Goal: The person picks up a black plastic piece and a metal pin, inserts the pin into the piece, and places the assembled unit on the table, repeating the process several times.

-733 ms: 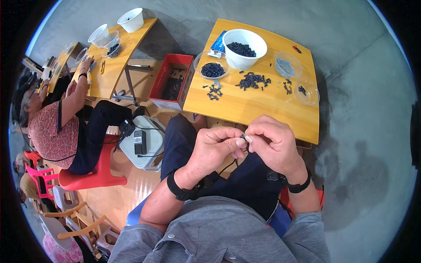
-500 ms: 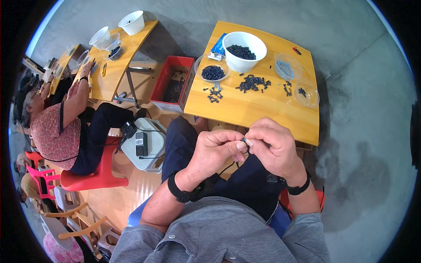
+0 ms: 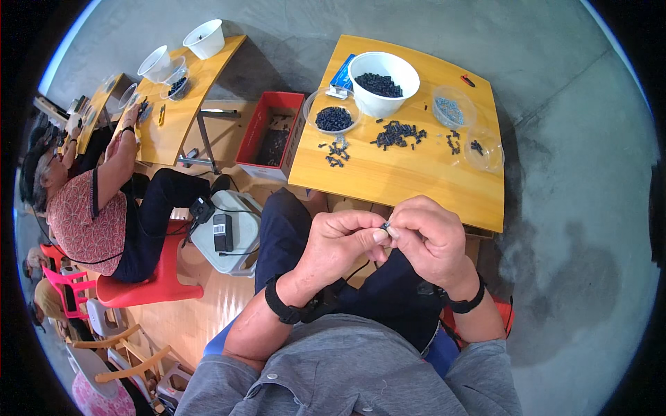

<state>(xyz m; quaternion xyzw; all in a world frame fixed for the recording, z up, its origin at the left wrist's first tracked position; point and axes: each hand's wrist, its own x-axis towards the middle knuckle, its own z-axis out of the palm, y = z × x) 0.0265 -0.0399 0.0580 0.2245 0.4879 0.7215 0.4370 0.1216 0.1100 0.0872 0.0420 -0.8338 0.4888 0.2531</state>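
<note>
My left hand and my right hand meet over my lap, just in front of the wooden table's near edge. Between the fingertips of both hands sits a small dark part, pinched from either side. On the table lie loose small black parts, a white bowl full of the same dark pieces, and a clear dish holding more of them.
Two clear dishes stand at the table's right. A red crate sits on the floor to the left of the table, and a white box with a black device beside my knee. Another person works at a neighbouring table.
My hands stay together over my lap with the small part between the fingertips; only the fingers have shifted slightly.
</note>
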